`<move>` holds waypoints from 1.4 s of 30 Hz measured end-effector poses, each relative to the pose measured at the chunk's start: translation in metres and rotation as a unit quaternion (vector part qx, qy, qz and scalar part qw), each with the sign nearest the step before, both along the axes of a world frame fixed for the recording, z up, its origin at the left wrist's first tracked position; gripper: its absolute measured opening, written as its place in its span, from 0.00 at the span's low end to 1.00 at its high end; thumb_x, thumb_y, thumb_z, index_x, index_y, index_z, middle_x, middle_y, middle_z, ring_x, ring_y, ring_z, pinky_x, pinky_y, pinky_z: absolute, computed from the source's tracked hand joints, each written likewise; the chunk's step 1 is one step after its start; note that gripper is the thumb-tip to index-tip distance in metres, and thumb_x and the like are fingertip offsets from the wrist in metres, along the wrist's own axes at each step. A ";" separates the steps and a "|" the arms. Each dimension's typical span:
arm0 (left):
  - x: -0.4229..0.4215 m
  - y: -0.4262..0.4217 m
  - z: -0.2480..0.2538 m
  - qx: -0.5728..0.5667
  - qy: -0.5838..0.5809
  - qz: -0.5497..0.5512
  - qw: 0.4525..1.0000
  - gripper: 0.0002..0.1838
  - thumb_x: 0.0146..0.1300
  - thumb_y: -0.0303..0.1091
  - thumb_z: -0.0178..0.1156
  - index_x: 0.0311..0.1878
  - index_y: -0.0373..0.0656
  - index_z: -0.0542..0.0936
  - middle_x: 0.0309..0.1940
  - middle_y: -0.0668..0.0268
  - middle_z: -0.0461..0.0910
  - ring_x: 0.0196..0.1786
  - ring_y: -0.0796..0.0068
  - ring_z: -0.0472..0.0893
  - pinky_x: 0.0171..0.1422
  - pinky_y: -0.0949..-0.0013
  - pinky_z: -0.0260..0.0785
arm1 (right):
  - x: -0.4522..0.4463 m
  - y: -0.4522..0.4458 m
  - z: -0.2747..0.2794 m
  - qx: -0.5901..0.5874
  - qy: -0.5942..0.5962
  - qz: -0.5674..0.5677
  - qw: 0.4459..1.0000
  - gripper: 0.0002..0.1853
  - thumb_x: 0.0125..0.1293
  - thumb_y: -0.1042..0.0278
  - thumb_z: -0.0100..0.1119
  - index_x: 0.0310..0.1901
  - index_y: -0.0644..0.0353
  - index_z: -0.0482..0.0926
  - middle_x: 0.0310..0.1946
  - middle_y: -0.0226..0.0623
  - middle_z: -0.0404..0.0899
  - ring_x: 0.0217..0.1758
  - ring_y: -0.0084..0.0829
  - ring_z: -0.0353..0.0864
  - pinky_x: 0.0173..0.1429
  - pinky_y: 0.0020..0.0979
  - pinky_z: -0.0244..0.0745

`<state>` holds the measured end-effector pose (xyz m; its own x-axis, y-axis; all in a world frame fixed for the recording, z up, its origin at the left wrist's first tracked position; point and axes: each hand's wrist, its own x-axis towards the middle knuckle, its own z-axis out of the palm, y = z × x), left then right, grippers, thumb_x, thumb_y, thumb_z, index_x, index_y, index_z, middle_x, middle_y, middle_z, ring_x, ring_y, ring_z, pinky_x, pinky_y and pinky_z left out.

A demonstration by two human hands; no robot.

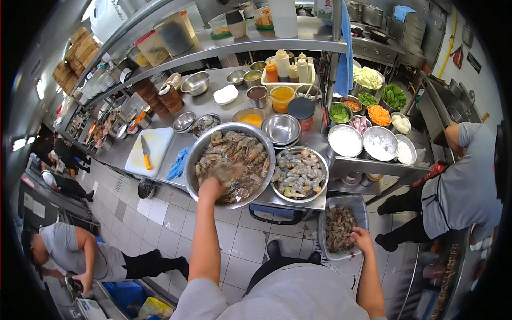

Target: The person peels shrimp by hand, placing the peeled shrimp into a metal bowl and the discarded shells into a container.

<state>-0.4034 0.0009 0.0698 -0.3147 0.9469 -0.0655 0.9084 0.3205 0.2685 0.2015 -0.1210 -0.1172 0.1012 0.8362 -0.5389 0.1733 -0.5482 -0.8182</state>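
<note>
My left hand (212, 189) reaches over the near rim of a large steel bowl (269, 141) of whole shrimp (226, 160) in murky liquid. Its fingers are blurred and partly hidden among the shrimp. Beside that bowl, on the right, sits a smaller steel bowl (274, 188) full of peeled grey shrimp (300, 173). Low on my right, my right hand (363, 241) hangs over the edge of a lined bin (344, 201). Its fingers look loosely curved and apart, with nothing visible in them. Shrimp heads and shells (340, 226) lie in the bin.
A white cutting board (154, 141) carries a yellow-handled knife (145, 152), near a blue cloth (178, 164). Stacked steel bowls (281, 128) and sauce containers stand behind. Vegetable tubs (379, 115) are at right. Co-workers stand at right (458, 176) and lower left (69, 250).
</note>
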 end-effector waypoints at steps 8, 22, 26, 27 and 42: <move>0.002 -0.005 -0.018 -0.117 -0.034 -0.031 0.992 0.26 0.55 0.46 0.68 0.54 0.42 0.82 0.46 0.47 0.84 0.52 0.50 0.83 0.56 0.55 0.74 | -0.010 0.009 -0.015 -0.005 -0.010 0.044 0.999 0.18 0.68 0.72 0.59 0.58 0.63 0.76 0.37 0.30 0.82 0.31 0.20 0.78 0.35 0.24 0.73; 0.139 0.004 0.063 0.009 -0.644 -0.131 0.754 0.15 0.70 0.32 0.58 0.57 0.39 0.77 0.47 0.67 0.84 0.47 0.77 0.82 0.46 0.72 0.75 | -0.110 0.066 0.180 0.288 0.062 0.085 0.952 0.23 0.66 0.72 0.63 0.63 0.59 0.75 0.56 0.36 0.80 0.57 0.27 0.79 0.58 0.27 0.74; 0.238 0.004 0.043 -0.119 -0.658 -0.220 0.710 0.15 0.68 0.32 0.59 0.56 0.39 0.77 0.46 0.66 0.83 0.46 0.79 0.81 0.46 0.73 0.75 | -0.124 0.075 0.239 0.387 -0.067 0.175 0.903 0.29 0.63 0.66 0.66 0.66 0.59 0.72 0.59 0.41 0.75 0.62 0.35 0.75 0.64 0.36 0.71; 0.261 0.004 0.031 -0.138 -0.659 -0.235 0.701 0.16 0.68 0.31 0.59 0.57 0.39 0.77 0.45 0.67 0.83 0.46 0.79 0.81 0.47 0.73 0.74 | -0.122 0.077 0.228 0.367 -0.045 0.167 0.914 0.28 0.65 0.67 0.65 0.65 0.60 0.72 0.57 0.41 0.76 0.60 0.34 0.77 0.63 0.35 0.72; 0.397 -0.014 -0.040 0.172 -0.208 -0.546 0.793 0.24 0.57 0.22 0.59 0.59 0.45 0.80 0.37 0.56 0.78 0.40 0.51 0.82 0.45 0.54 0.75 | -0.034 0.043 0.111 0.123 -0.050 0.055 0.990 0.12 0.73 0.61 0.55 0.42 0.64 0.75 0.30 0.33 0.79 0.31 0.26 0.77 0.38 0.30 0.74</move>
<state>-0.0063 -0.0135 0.0300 0.6861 0.6242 0.3736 0.4030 -0.7537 0.5191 0.1673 -0.0775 -0.0061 0.0450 0.9499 -0.3094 0.3075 -0.3079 -0.9004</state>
